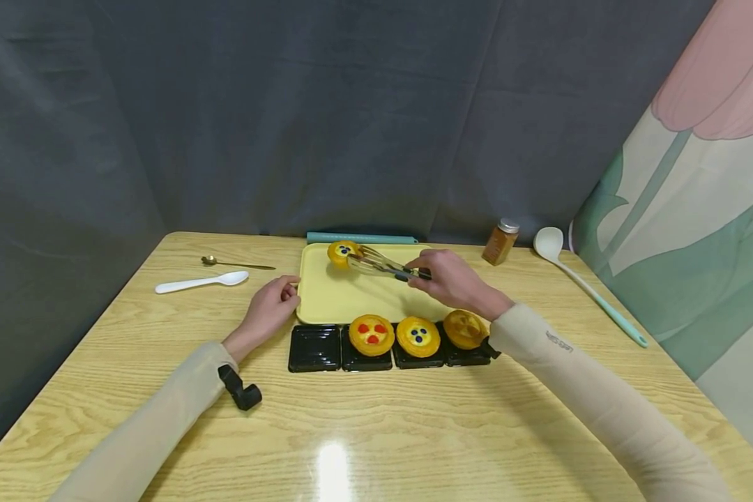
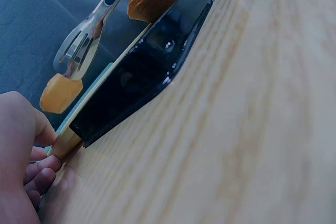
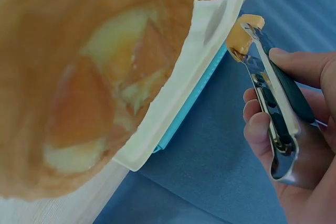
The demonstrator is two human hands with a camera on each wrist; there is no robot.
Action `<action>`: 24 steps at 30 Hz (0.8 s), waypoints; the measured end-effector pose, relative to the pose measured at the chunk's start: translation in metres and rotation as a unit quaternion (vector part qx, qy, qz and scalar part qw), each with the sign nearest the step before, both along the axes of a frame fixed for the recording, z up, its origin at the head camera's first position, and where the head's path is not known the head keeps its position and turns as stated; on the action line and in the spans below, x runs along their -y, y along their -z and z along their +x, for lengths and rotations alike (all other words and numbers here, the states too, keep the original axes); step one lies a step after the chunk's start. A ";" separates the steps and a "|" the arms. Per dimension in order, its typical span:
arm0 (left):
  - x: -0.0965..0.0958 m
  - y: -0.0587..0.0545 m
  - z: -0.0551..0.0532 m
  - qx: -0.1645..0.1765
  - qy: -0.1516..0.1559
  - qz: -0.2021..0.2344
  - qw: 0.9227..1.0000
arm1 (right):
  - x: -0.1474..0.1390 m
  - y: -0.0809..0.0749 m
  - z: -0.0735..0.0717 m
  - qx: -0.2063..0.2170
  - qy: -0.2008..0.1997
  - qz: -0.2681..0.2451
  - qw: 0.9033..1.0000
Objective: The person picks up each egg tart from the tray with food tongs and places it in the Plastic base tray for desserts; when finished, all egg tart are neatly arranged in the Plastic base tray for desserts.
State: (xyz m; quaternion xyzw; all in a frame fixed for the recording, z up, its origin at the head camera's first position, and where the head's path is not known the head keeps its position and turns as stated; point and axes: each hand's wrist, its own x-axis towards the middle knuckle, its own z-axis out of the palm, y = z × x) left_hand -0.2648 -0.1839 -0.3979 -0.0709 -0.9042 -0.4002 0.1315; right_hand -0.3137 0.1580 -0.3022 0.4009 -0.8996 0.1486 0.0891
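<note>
My right hand (image 1: 453, 277) grips metal food tongs (image 3: 283, 95) with dark handle pads. Between the tongs' ends, a small tart (image 1: 340, 255) dotted with blueberries hangs over the left part of the yellow tray (image 1: 326, 300). My left hand (image 1: 272, 304) pinches the tray's left edge between thumb and fingers; its left wrist view shows the fingertips right at the corner. In front of the tray stand several black square dishes (image 1: 314, 350) in a row. Three of them bear tarts: one with red pieces (image 1: 371, 335), one with blueberries (image 1: 417, 337), one with brownish slices (image 1: 464, 329).
To the left lie a white spoon (image 1: 202, 282) and a thin metal spoon (image 1: 238, 265). A teal bar (image 1: 360, 238) runs behind the tray. At the right are a spice jar (image 1: 500, 242) and a long ladle (image 1: 592, 289); a dark curtain (image 1: 351, 118) hangs behind.
</note>
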 end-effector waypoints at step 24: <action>0.000 -0.002 0.000 0.007 -0.002 0.001 1.000 | -0.026 0.001 0.054 -0.020 -0.045 -0.057 0.997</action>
